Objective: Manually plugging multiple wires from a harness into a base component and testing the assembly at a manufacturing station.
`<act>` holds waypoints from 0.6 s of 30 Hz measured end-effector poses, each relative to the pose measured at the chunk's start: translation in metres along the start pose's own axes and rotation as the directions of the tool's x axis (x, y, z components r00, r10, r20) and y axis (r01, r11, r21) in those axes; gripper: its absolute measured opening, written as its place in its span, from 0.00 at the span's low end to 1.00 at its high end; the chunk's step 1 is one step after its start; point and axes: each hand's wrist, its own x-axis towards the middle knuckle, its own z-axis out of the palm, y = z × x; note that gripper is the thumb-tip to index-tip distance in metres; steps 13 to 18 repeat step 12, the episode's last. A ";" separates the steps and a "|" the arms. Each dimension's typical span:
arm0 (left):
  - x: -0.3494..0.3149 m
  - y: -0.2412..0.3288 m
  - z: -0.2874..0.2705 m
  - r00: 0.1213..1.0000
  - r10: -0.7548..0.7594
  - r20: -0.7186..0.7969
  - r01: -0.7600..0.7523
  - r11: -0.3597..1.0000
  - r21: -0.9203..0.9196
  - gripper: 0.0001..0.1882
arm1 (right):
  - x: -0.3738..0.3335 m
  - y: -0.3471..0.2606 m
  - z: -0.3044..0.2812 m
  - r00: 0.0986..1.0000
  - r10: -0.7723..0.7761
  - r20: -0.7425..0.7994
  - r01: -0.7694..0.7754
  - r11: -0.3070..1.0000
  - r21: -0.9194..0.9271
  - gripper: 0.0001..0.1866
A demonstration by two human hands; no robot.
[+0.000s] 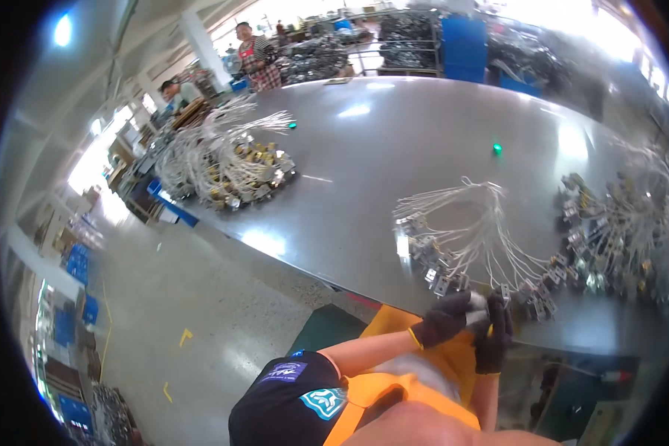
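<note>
My left hand (450,316) wears a dark work glove and is closed, its fingertips meeting my other hand at the table's near edge. Something whitish shows between the two, too blurred to name. My right hand (492,338), gloved the same way, points upward with its fingers pressed together. At its fingertips is a small metal part (505,293), seemingly pinched there. Just beyond both hands lies a fanned bundle of white wires (485,212), with small metal parts (438,282) along its near side.
The grey metal table (349,186) stretches away in front. A large heap of wired parts (227,163) lies at the far left, another heap (621,230) at the right. Two green spots (497,149) glow on the tabletop. Two people (256,59) are beyond the table.
</note>
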 end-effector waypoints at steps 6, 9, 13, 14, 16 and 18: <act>-0.024 0.010 -0.024 0.821 -0.493 0.288 0.571 0.715 -0.404 0.17 | -0.015 0.000 0.019 0.998 0.030 0.053 -0.030 1.000 0.004 0.14; -0.032 0.028 -0.043 0.734 -0.601 0.317 0.678 0.613 -0.405 0.18 | -0.011 -0.015 0.018 0.986 0.041 0.163 -0.020 0.991 -0.129 0.16; -0.033 0.038 -0.052 0.645 -0.712 0.278 0.763 0.581 -0.283 0.20 | -0.005 -0.042 0.027 0.949 -0.057 0.309 0.107 0.983 -0.147 0.10; -0.033 0.038 -0.052 0.645 -0.712 0.278 0.763 0.581 -0.283 0.20 | -0.005 -0.042 0.027 0.949 -0.057 0.309 0.107 0.983 -0.147 0.10; -0.033 0.038 -0.052 0.645 -0.712 0.278 0.763 0.581 -0.283 0.20 | -0.005 -0.042 0.027 0.949 -0.057 0.309 0.107 0.983 -0.147 0.10; -0.033 0.038 -0.052 0.645 -0.712 0.278 0.763 0.581 -0.283 0.20 | -0.005 -0.042 0.027 0.949 -0.057 0.309 0.107 0.983 -0.147 0.10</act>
